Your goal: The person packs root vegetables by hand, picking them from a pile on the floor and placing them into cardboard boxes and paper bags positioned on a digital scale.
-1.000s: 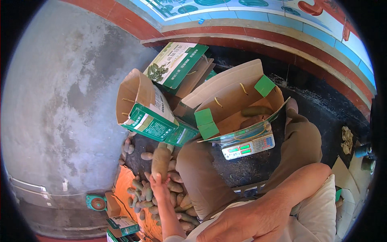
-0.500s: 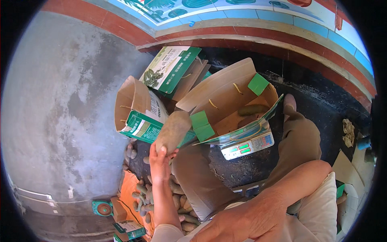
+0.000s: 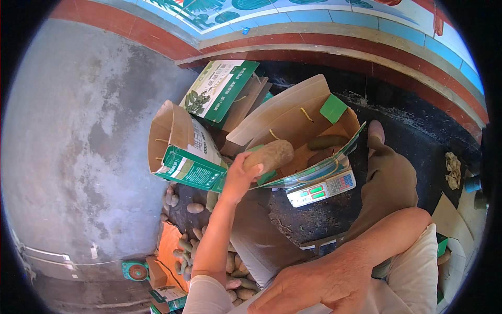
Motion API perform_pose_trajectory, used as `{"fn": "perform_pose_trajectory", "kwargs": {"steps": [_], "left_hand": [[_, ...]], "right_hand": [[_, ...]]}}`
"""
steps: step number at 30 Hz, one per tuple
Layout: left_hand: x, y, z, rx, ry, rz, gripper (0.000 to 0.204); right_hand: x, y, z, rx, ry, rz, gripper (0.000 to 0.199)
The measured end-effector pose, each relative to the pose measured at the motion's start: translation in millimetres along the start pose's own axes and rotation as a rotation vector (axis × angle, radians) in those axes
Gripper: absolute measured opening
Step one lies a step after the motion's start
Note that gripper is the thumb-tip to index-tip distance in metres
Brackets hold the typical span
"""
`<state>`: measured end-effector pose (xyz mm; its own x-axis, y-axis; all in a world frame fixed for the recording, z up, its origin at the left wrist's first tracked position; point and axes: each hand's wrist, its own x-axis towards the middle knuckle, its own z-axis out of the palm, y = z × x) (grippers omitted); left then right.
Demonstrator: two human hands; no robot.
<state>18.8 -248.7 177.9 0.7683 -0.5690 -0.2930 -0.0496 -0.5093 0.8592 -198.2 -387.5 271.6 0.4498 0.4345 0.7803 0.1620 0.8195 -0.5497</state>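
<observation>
My left hand [image 3: 244, 175] is closed round the near end of a large, brownish radish [image 3: 272, 156]. The radish is held over the left end of an open cardboard carton [image 3: 287, 112] that has green flaps and yellow cord handles. Inside the carton lie a dark green radish [image 3: 328, 142] and a browner one beside it, partly hidden by the front wall. Under the carton's near side a digital scale [image 3: 321, 189] shows its lit display and keypad. My right hand [image 3: 319, 285] rests near my lap with its fingers stretched out, holding nothing I can see; the fingertips are partly cut off.
A second open carton [image 3: 191, 157] stands left of the first, with a printed box [image 3: 219, 89] behind them. Several radishes [image 3: 240, 272] are heaped on the floor by my left leg, beside an orange sheet [image 3: 170, 246]. A dry, crumpled scrap [image 3: 452, 170] lies at far right.
My left hand has carried the radish rightward and slightly up, from beside the left carton to over the open carton on the scale. My right hand has barely moved.
</observation>
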Motion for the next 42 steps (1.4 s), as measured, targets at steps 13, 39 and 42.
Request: {"fn": "perform_pose_trajectory", "kwargs": {"steps": [13, 39, 42], "left_hand": [[55, -43, 18, 0.576, 0.001, 0.141, 0.046], [-276, -512, 30, 0.809, -0.243, -0.71, 0.04], [-307, -533, 46, 0.807, -0.203, -0.682, 0.04]], "right_hand": [[-2, 8, 0, 0.072, 0.001, -0.079, 0.037], [-74, 96, -127, -2.016, 0.207, 1.003, 0.013], [-73, 96, -135, -2.05, 0.229, 0.922, 0.009]]}}
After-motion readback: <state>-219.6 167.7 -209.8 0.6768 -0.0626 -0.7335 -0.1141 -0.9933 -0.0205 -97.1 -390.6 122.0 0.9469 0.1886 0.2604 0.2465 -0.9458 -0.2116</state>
